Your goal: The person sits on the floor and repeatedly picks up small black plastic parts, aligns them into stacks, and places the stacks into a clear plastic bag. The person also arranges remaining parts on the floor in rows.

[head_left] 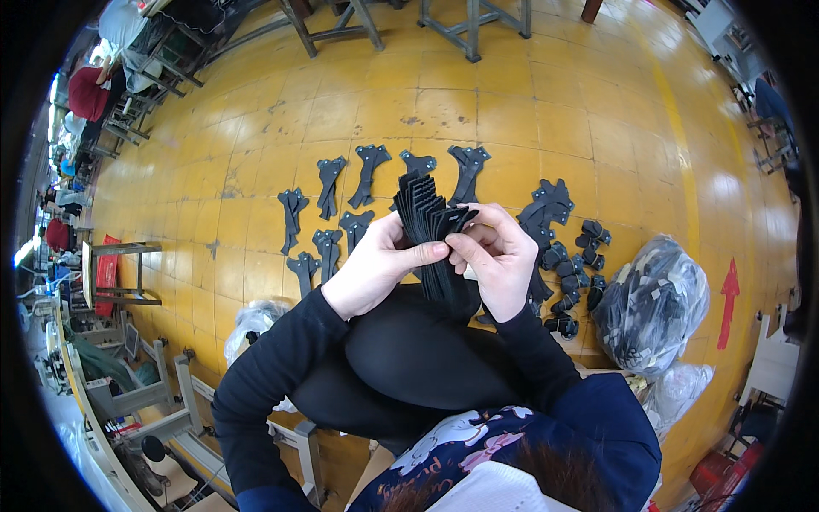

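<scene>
While both hands, left hand (373, 266) and right hand (497, 261), clamp a stack of black cut pieces (429, 224) at centre frame, a clear bag (653, 307) of dark parts sits at right.

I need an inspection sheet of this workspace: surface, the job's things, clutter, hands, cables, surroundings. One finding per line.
Surface: yellow tiled floor, scuffed.
Job's things: stack of black cut pieces fanned between both hands; single black pieces laid in rows on the floor.
Clutter: heap of black pieces; clear plastic bag of dark parts at the right.
Hands: left hand and right hand both grip the stack.
Cables: nothing seen.
Surroundings: metal table legs at the top; red arrow on the floor.
</scene>
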`<state>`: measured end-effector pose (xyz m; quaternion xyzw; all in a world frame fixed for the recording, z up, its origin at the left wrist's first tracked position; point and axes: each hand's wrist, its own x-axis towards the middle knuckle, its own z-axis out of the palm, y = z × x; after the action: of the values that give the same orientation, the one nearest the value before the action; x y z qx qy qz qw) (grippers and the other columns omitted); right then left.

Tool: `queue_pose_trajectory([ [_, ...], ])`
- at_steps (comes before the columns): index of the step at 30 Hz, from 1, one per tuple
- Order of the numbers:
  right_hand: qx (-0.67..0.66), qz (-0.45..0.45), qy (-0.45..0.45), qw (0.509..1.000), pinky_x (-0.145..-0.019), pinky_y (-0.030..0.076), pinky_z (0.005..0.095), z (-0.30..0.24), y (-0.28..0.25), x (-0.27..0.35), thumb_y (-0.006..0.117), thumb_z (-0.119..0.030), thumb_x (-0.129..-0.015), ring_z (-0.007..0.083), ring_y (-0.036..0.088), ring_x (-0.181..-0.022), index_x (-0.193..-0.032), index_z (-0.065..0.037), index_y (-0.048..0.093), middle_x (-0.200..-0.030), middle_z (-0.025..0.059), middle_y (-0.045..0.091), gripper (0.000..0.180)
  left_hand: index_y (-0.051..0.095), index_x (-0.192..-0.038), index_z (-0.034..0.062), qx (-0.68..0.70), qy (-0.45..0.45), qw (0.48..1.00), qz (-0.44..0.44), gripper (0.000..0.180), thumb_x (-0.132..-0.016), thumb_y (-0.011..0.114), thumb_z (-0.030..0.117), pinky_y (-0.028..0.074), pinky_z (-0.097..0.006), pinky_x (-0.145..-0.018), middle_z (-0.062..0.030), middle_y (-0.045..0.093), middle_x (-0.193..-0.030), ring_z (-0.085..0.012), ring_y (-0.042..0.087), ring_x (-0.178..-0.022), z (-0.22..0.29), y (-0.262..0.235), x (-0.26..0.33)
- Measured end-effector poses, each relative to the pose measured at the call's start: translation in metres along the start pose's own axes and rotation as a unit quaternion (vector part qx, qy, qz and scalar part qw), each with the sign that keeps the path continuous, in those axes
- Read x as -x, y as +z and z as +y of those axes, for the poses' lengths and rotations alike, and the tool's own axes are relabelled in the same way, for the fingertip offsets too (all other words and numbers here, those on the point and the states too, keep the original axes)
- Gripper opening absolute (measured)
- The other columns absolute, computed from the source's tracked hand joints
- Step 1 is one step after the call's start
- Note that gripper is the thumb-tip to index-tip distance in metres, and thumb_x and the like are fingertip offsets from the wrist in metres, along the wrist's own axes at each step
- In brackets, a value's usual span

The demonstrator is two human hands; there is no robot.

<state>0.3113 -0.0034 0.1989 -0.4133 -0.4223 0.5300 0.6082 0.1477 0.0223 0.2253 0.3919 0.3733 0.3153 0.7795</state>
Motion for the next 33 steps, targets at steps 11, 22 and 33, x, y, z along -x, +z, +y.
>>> queue_pose_trajectory([
  [11, 0.086, -0.020, -0.221, 0.971, -0.062, 0.049, 0.0213, 0.018, -0.013, 0.002, 0.067, 0.011, -0.073, 0.0115, 0.060, -0.075, -0.087, 0.004, 0.063, -0.094, 0.0091, 0.060, 0.016, 0.054, -0.117, 0.0056, 0.100, -0.063, 0.990, 0.078, 0.032, -0.089, 0.059, 0.019, 0.047, -0.029, -0.083, -0.0042, 0.062, -0.105, -0.0129, 0.059, -0.097, 0.014, 0.006, 0.001],
  [22, -0.173, -0.009, 0.024, 0.985, -0.074, 0.044, 0.0217, 0.005, 0.000, 0.004, 0.063, 0.010, -0.079, 0.0092, 0.054, -0.081, -0.101, 0.002, 0.057, -0.091, 0.0043, 0.055, 0.024, 0.060, -0.104, 0.0024, 0.030, 0.024, 0.998, 0.042, 0.021, -0.084, 0.065, 0.008, 0.047, -0.025, -0.078, -0.0021, 0.064, -0.099, -0.0083, 0.058, -0.089, 0.008, 0.004, 0.003],
  [33, -0.011, -0.013, -0.243, 0.970, -0.078, 0.047, 0.0288, 0.022, -0.007, 0.010, 0.066, 0.014, -0.069, 0.0183, 0.057, -0.087, -0.089, 0.002, 0.061, -0.093, 0.0117, 0.059, 0.024, 0.058, -0.108, 0.0034, 0.093, 0.007, 0.994, 0.060, 0.022, -0.088, 0.061, 0.012, 0.046, -0.027, -0.082, -0.0025, 0.063, -0.101, -0.0105, 0.057, -0.093, 0.009, 0.002, 0.007],
])
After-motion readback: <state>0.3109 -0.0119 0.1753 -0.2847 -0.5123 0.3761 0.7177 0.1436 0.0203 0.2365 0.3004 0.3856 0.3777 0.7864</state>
